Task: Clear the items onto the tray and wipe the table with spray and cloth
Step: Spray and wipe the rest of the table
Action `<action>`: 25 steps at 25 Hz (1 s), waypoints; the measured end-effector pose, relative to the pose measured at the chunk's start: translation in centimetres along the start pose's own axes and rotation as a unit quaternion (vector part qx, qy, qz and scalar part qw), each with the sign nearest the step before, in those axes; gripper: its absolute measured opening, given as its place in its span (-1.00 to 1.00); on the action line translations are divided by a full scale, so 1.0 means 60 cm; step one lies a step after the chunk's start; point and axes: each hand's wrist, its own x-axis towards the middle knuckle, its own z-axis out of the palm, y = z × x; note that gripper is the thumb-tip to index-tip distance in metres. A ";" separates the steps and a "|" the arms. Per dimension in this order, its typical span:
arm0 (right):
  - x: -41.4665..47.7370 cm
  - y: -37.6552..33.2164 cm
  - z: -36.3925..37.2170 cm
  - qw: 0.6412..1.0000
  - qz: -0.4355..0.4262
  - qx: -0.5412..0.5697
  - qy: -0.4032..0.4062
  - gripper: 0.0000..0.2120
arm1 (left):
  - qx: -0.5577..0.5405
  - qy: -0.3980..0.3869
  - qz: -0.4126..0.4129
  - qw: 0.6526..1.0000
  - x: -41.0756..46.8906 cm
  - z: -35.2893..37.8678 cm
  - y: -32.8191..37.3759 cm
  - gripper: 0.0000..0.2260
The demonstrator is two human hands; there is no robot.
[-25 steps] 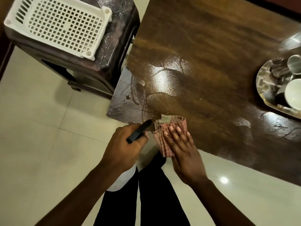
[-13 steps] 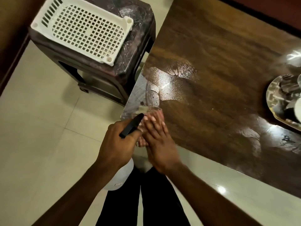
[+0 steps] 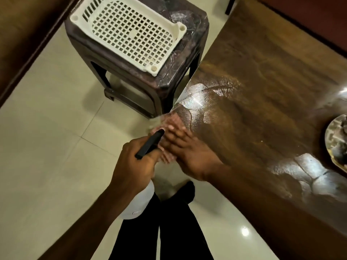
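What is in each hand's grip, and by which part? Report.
Left-hand grip: spray bottle, at its neck. Right-hand grip: nothing; fingers press flat on the cloth.

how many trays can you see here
2. One white slotted tray sits on the brown stool; one metal tray lies on the table at the right edge, partly cut off. More may lie out of frame.

The dark wooden table [image 3: 262, 72] shines with wet streaks [image 3: 197, 102] near its near-left corner and a second wet patch [image 3: 308, 166] along the near edge; a pinkish cloth [image 3: 169, 121], blurred, lies on that corner; a metal tray [image 3: 332, 139] sits at the right, its load too blurred to tell; a dark plastic stool [image 3: 191, 25] stands on the pale tiled floor [image 3: 47, 147] just beside the table, carrying a white lattice basket [image 3: 131, 32].
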 end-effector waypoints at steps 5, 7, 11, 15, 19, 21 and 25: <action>0.059 0.107 -0.051 0.999 0.043 -0.021 -0.025 -0.32 | -0.012 -0.031 0.020 0.999 -0.001 -0.003 -0.003 -0.75; 0.093 0.144 -0.081 0.976 0.210 0.018 0.045 -0.36 | -0.007 -0.022 0.011 1.000 0.001 -0.001 -0.008 -0.70; 0.110 0.104 -0.059 0.963 0.252 0.064 0.074 -0.38 | -0.027 -0.003 0.012 1.000 0.000 0.001 -0.007 -0.66; -0.003 -0.037 0.004 0.992 0.086 0.091 0.000 -0.37 | -0.025 -0.005 0.017 1.000 -0.008 0.000 0.023 -0.84; -0.064 -0.128 -0.034 0.919 0.241 0.310 0.025 -0.52 | -0.047 0.002 0.034 0.998 -0.044 -0.036 0.101 -0.84; -0.057 -0.142 -0.098 0.757 0.407 0.498 0.118 -0.65 | -0.043 0.003 0.050 0.998 -0.074 -0.061 0.148 -0.76; -0.061 -0.164 -0.252 0.397 0.489 0.744 0.222 -0.68 | -0.060 0.039 0.052 0.996 -0.142 -0.108 0.239 -0.89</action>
